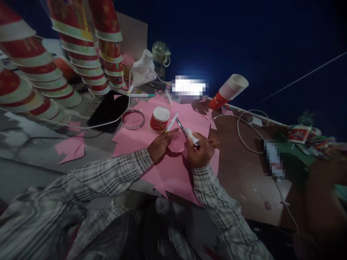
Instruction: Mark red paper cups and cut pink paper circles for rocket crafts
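Observation:
My right hand point(200, 152) is closed round the white handles of a pair of scissors point(187, 133), blades pointing up and left. My left hand point(160, 143) pinches a small piece of pink paper point(176, 141) at the blades. Both hands hover over a large pink paper sheet point(168, 169) on the table. A white pen point(171, 122) lies just beyond my left hand. An upturned red paper cup point(159, 120) stands behind the hands.
Tall stacks of red paper cups point(78, 47) fill the left and back. A tape ring point(132, 119), a black phone point(108, 110), a tilted stack of red cups point(230, 90), white cables point(244, 133), pink scraps point(71, 148) and a green bottle point(161, 57) lie around.

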{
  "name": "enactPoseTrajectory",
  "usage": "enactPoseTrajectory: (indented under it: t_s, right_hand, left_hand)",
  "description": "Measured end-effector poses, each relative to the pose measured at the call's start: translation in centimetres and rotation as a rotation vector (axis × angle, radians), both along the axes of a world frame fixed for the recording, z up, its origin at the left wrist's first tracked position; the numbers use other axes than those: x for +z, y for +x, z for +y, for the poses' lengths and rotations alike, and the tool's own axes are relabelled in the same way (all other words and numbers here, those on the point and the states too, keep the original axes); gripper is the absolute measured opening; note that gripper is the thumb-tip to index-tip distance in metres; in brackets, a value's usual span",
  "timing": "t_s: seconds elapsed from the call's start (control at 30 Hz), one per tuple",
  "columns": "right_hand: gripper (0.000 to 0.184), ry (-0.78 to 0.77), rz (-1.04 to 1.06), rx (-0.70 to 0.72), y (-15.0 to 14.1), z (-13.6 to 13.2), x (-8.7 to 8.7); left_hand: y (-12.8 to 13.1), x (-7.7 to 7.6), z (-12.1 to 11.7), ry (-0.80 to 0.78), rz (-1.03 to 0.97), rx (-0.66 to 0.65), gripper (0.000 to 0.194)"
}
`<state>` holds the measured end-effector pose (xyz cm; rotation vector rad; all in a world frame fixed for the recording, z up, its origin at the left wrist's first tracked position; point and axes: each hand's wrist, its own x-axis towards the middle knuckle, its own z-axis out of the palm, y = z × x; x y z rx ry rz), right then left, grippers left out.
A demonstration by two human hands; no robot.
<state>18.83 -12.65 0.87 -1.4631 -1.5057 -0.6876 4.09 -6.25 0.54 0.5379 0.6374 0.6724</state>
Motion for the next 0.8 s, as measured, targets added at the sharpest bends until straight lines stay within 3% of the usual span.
enactPoseTrajectory:
  t_s: [0.1, 0.2, 0.3, 0.4, 0.5, 0.63, 0.8]
  right_hand:
    - [0.012, 0.027, 0.003, 0.049, -0.5, -0.7, 0.3]
    - [0.011, -0.058, -0.029, 0.108, -1.4, -0.8, 0.1]
    - [0.009, -0.100, -0.038, 0.085, -1.3, -0.2, -0.1]
    - [0.008, -0.034, -0.017, 0.047, -0.6, 0.0, 0.0]
    - [0.012, -0.003, 0.015, 0.099, -1.0, -0.4, 0.2]
    - [0.008, -0.100, -0.006, 0.175, -2.2, -0.6, 0.0]
    - [0.009, -0.087, -0.012, 0.027, -0.4, 0.0, -0.8]
  left_hand:
    - [0.0, -0.3, -0.1, 0.149, 0.121, 0.058, 0.054]
    - [0.0, -0.7, -0.2, 0.247, 0.166, 0.028, 0.060]
    - [0.0, -0.9, -0.2, 0.252, 0.145, 0.020, 0.057]
    - [0.1, -0.8, -0.2, 0.263, 0.130, 0.034, 0.052]
    - [0.0, -0.8, -0.2, 0.309, 0.164, 0.054, 0.051]
    - [0.1, -1.0, -0.2, 0.307, 0.150, 0.070, 0.055]
    - [0.1, -0.4, 0.0, 0.223, 0.120, 0.047, 0.054]
